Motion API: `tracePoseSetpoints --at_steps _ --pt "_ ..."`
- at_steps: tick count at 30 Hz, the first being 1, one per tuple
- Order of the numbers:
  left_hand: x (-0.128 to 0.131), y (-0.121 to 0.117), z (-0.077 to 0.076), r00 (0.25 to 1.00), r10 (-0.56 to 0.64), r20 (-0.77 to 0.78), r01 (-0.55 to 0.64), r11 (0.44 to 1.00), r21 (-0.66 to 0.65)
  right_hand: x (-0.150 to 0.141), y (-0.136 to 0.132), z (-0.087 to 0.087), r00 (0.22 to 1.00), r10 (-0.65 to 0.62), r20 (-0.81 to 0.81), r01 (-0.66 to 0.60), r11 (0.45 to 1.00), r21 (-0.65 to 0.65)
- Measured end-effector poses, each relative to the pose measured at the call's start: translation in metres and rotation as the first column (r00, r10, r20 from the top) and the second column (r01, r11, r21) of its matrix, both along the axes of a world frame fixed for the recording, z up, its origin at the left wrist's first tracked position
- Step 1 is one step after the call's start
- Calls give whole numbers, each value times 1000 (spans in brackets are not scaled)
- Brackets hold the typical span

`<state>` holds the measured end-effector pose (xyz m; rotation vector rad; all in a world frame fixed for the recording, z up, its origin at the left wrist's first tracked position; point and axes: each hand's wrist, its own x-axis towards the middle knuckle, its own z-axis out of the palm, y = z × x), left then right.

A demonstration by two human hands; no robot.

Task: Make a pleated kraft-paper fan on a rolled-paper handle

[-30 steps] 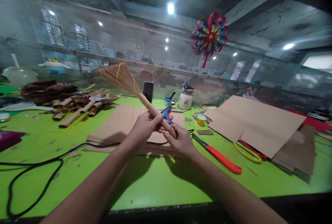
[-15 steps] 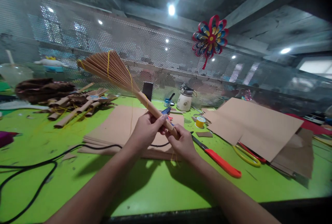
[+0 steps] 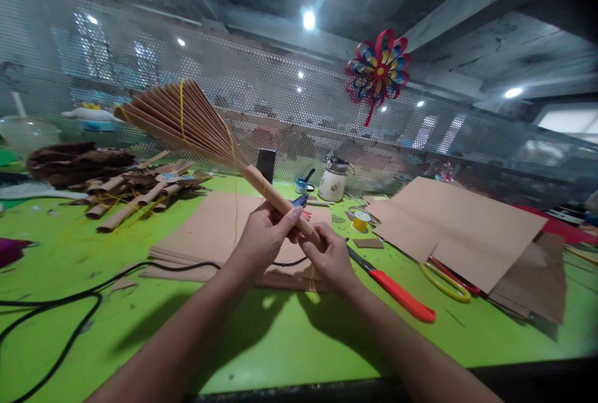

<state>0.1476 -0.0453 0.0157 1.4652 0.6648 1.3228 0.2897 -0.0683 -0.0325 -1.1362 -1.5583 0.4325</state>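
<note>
Both my hands hold a pleated brown paper fan by its rolled paper handle. The fan tilts up to the left, its folds partly spread, with yellow thread looped around them and trailing down. My left hand wraps the middle of the handle, thumb on top. My right hand closes around the handle's lower end, where a thread tuft hangs beneath. Below the hands lies a stack of brown paper sheets. A blue-handled tool shows partly behind my left thumb.
A knife with an orange handle lies to the right, near yellow-handled scissors partly under brown sheets. A yellow thread spool and white jar stand behind. At left are paper rolls and a black cable.
The fan's pleated end has swung further left and slightly up, its folds turned a little more toward me. Both hands keep their hold on the handle, nearly in place.
</note>
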Motion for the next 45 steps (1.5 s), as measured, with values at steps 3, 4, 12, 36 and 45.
tracePoseSetpoints --at_steps 3,4,12,36,45 --pt "0 0 1 1000 3 5 -3 1000 31 1 1 0 999 36 -39 -37 999 -14" --pt "0 0 1 1000 0 9 0 999 36 1 1 0 998 40 -40 -41 999 -14" --pt "1 0 -1 1000 -11 12 10 997 78 1 0 3 985 97 -145 -105 993 -50" --pt "-4 -2 -4 984 -46 -174 105 931 348 -2 -2 9 895 156 -419 -262 942 -208" --pt "-5 0 -5 969 -36 -246 149 877 456 -3 -4 13 906 87 -415 -199 952 -234"
